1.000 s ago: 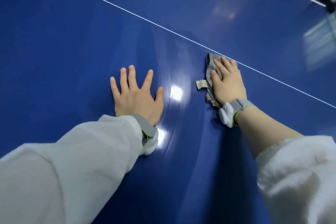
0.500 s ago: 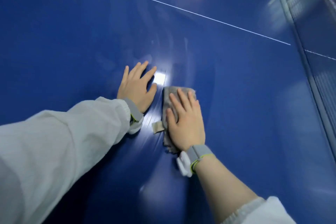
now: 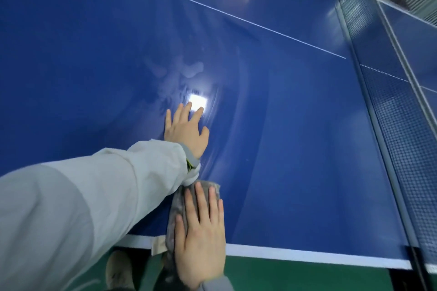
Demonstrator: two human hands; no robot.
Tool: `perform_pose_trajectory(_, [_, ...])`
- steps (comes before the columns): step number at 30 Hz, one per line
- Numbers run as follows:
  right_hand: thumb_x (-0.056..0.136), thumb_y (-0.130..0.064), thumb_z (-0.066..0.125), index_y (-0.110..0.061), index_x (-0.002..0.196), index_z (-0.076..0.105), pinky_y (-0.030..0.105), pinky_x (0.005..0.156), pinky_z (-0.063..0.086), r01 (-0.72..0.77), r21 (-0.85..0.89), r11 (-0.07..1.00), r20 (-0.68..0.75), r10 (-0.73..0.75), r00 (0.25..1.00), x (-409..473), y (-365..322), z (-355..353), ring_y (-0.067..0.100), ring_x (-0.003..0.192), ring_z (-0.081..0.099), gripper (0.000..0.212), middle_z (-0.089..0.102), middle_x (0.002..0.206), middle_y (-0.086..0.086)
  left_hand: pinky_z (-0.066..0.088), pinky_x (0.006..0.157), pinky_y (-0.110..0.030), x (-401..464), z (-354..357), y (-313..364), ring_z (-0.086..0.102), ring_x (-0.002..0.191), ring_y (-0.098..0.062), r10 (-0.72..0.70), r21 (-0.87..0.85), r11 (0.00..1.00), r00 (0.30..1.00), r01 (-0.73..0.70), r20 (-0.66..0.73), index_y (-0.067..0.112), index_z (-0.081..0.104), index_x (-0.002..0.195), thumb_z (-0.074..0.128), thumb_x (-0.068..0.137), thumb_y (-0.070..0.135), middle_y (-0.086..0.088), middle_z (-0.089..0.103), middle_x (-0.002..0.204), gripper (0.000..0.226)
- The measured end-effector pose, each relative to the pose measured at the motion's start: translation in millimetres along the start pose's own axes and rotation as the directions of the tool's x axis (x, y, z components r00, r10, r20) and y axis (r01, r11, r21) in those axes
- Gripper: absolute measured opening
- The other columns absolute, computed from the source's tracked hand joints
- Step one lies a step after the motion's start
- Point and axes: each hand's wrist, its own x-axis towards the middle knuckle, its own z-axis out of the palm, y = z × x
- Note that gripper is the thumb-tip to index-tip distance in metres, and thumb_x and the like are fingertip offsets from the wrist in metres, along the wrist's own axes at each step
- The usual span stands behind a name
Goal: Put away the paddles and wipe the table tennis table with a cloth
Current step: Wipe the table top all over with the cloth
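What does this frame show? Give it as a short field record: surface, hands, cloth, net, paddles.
surface: blue table, glossy, with smears near the light reflection
left hand: flat on table, fingers spread, holding nothing
right hand: pressing grey cloth flat at the near white edge
net: along right side
paddles: none visible
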Motion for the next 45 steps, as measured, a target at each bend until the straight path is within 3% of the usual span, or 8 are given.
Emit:
perform_pose_trajectory(9, [0.102,-0.037,0.032,-0.028,0.153,0.032,0.043,0.12,0.014,0.003,-0.003,1.0,0.033,-0.003,0.999,109.8,91.7,-18.3,0.017,0.152,0.005,0.052,0.021,0.162,-0.009,-0.007,0.122,-0.04,69.1,12.3,37.4,0.001,0.152,-0.017,-0.024,0.01,1.0,0.999,0.025,-0.039,0.031,0.028,0.152,0.039,0.099,0.036,0.001,0.011,0.165,0.055])
perform_pose_trajectory(18, [0.1,-0.043,0.022,-0.028,0.153,0.031,0.042,0.123,0.007,0.065,0.022,0.998,0.053,-0.066,0.996,310.7,162.1,-32.7,0.019,0.152,0.003,0.056,0.02,0.163,-0.007,-0.006,0.122,-0.041,201.2,32.7,80.7,0.002,0.152,-0.018,-0.146,-0.021,0.989,0.973,0.144,-0.178,0.028,0.029,0.153,0.032,0.102,0.039,-0.001,0.013,0.165,0.052])
perform_pose_trajectory(22, [0.104,-0.041,0.026,-0.028,0.155,0.026,0.039,0.123,0.0,0.091,0.029,0.995,0.094,-0.094,0.991,413.0,177.3,-36.3,0.019,0.152,0.001,0.052,0.015,0.164,-0.007,-0.006,0.122,-0.04,244.7,41.8,91.4,0.002,0.152,-0.018,-0.194,-0.061,0.981,0.957,0.185,-0.215,0.028,0.029,0.153,0.029,0.103,0.043,-0.002,0.013,0.165,0.052])
perform_pose_trajectory(26, [0.105,-0.04,0.029,-0.027,0.155,0.025,0.041,0.123,0.002,0.104,0.008,0.995,0.089,-0.104,0.991,507.0,189.5,-33.2,0.021,0.152,0.001,0.052,0.013,0.165,-0.006,-0.004,0.122,-0.046,251.1,59.4,93.8,0.003,0.152,-0.022,-0.222,0.12,0.959,0.944,0.257,-0.245,0.031,0.03,0.152,0.014,0.097,0.054,-0.005,0.014,0.164,0.062])
perform_pose_trajectory(30, [0.104,-0.041,0.029,-0.025,0.154,0.027,0.041,0.123,0.003,0.095,0.005,0.995,0.06,-0.095,0.994,594.2,193.5,-28.0,0.023,0.151,0.004,0.053,0.015,0.164,-0.005,-0.001,0.122,-0.048,258.0,62.3,93.7,0.001,0.152,-0.023,-0.211,0.195,0.946,0.948,0.26,-0.238,0.034,0.026,0.153,0.012,0.095,0.058,-0.005,0.012,0.164,0.065])
perform_pose_trajectory(38, [0.104,-0.039,0.029,-0.023,0.154,0.03,0.043,0.122,0.005,0.137,0.036,0.99,0.073,-0.139,0.988,639.5,202.9,-36.4,0.023,0.151,0.006,0.052,0.018,0.164,-0.004,-0.003,0.122,-0.047,253.6,61.0,94.0,-0.004,0.152,-0.021,-0.223,0.226,0.937,0.955,0.266,-0.197,0.038,0.019,0.154,0.016,0.092,0.06,-0.003,0.007,0.165,0.065])
perform_pose_trajectory(45, [0.104,-0.036,0.031,-0.019,0.153,0.032,0.042,0.122,0.008,0.037,0.042,0.998,0.016,-0.038,0.999,619.0,269.0,-51.2,0.025,0.15,0.009,0.052,0.02,0.163,0.001,-0.005,0.122,-0.047,255.8,59.4,94.7,-0.004,0.152,-0.022,-0.227,0.203,0.943,0.955,0.264,-0.189,0.036,0.022,0.154,0.026,0.095,0.057,-0.004,0.007,0.165,0.062])
